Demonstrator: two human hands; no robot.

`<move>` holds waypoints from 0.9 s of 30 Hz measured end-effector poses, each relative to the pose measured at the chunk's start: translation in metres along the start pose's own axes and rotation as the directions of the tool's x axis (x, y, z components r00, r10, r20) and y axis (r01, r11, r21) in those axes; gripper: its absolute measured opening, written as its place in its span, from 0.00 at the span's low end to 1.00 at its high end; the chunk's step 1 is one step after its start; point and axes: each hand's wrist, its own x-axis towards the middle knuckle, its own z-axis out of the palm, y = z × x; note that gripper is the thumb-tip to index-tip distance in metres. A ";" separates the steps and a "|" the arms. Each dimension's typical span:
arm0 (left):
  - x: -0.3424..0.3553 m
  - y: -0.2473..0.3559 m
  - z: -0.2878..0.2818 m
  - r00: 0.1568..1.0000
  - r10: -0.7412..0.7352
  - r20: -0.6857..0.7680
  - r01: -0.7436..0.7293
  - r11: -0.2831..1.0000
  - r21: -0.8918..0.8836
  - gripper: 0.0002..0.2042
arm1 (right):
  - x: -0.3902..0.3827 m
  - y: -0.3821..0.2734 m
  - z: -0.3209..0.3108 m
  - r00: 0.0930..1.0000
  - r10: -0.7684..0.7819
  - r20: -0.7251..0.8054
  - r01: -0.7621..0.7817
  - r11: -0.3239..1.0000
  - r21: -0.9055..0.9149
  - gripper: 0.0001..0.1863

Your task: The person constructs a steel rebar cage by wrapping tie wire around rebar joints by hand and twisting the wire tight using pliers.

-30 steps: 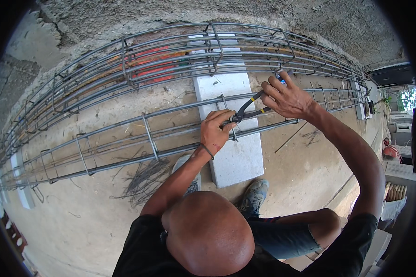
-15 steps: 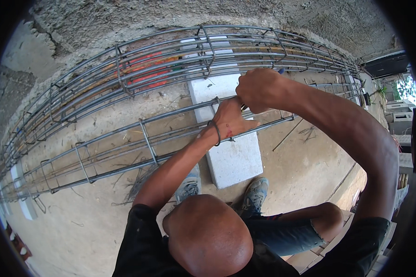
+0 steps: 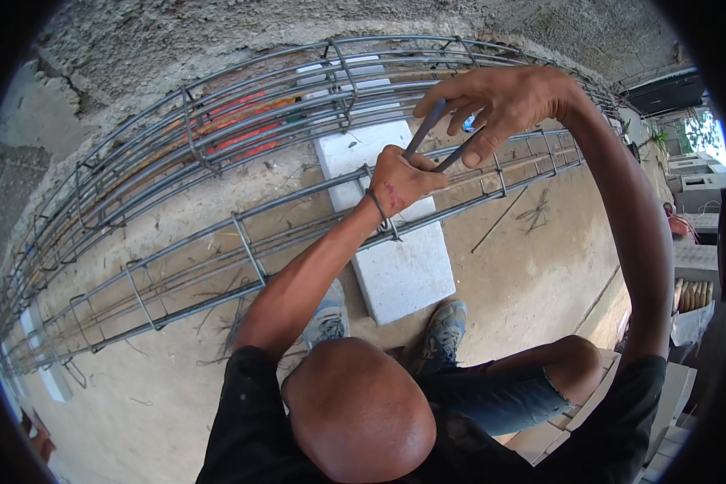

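My left hand [image 3: 401, 184] is closed over the jaw end of a pair of pliers. The jaws are hidden under it, beside the upper bar of a rebar cage [image 3: 251, 248]. Two dark blue-grey handles of the pliers [image 3: 427, 127] stick out from this hand, spread apart. Over the handles is my right hand [image 3: 515, 105], fingers apart, its thumb close to the lower handle; whether it touches is unclear. Beneath the cage lies a white block [image 3: 405, 274]. Any tie wire under my left hand cannot be seen.
A second rebar cage [image 3: 192, 133] runs along the rough wall [image 3: 218, 28], with something red [image 3: 246, 121] behind its bars. A thin rod [image 3: 498, 220] and wire scraps [image 3: 535, 211] lie on the floor. Concrete blocks [image 3: 692, 183] stand at the far right.
My right hand has opened from its fist and lifted up and right, baring the spread plier handles. My left hand remains closed at nearly the same place.
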 end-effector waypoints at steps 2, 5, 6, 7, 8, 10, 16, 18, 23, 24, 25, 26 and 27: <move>0.003 0.005 -0.005 0.996 -0.031 0.088 0.033 0.999 -0.024 0.09 | 0.021 0.043 0.049 0.911 -0.274 -0.309 0.410 0.680 0.607 0.43; 0.007 0.011 -0.013 0.973 -0.054 0.224 0.070 0.995 -0.064 0.07 | 0.058 0.012 0.101 0.725 -0.235 -0.648 0.686 0.161 0.709 0.30; 0.006 0.010 -0.018 0.958 -0.050 0.282 0.076 0.994 -0.082 0.07 | 0.066 0.000 0.110 0.634 -0.117 -0.764 0.740 -0.196 0.644 0.24; 0.009 0.010 -0.022 0.950 0.005 0.312 0.023 0.996 -0.085 0.06 | 0.068 -0.006 0.111 0.631 -0.119 -0.767 0.740 -0.205 0.641 0.24; 0.010 0.009 -0.025 0.952 -0.002 0.306 0.027 0.997 -0.076 0.06 | 0.068 -0.013 0.111 0.637 0.014 -0.771 0.759 -0.189 0.623 0.19; 0.013 0.006 -0.027 0.944 -0.006 0.329 0.061 0.986 -0.157 0.05 | 0.073 -0.026 0.103 0.626 0.146 -0.766 0.778 -0.173 0.604 0.15; 0.016 -0.010 0.012 0.947 0.269 -0.174 -0.187 0.905 0.382 0.15 | 0.109 -0.030 0.076 0.187 0.922 -0.340 0.437 0.232 0.869 0.19; 0.019 -0.023 0.023 0.860 0.290 -0.419 -0.023 0.843 0.538 0.14 | 0.107 -0.049 0.075 0.133 0.942 -0.309 0.415 0.230 0.880 0.19; 0.026 -0.040 -0.008 0.820 0.424 -0.384 -0.387 0.906 0.173 0.13 | 0.094 -0.069 0.087 0.111 0.866 -0.488 0.382 0.416 0.825 0.25; 0.025 -0.037 -0.018 0.843 0.365 -0.396 -0.408 0.913 -0.027 0.14 | 0.085 -0.067 0.090 0.310 0.730 -0.609 0.407 0.477 0.779 0.27; 0.024 -0.010 -0.010 0.956 0.180 -0.233 -0.219 0.964 -0.153 0.14 | 0.075 -0.040 0.094 0.477 0.569 -0.670 0.411 0.530 0.742 0.29; 0.020 0.005 -0.008 0.999 -0.011 -0.047 0.000 0.973 -0.232 0.13 | 0.073 -0.021 0.097 0.477 0.574 -0.666 0.403 0.531 0.746 0.29; 0.020 0.010 -0.006 0.999 0.001 0.034 0.006 0.977 -0.213 0.11 | 0.073 -0.003 0.097 0.595 0.429 -0.680 0.625 0.286 0.726 0.25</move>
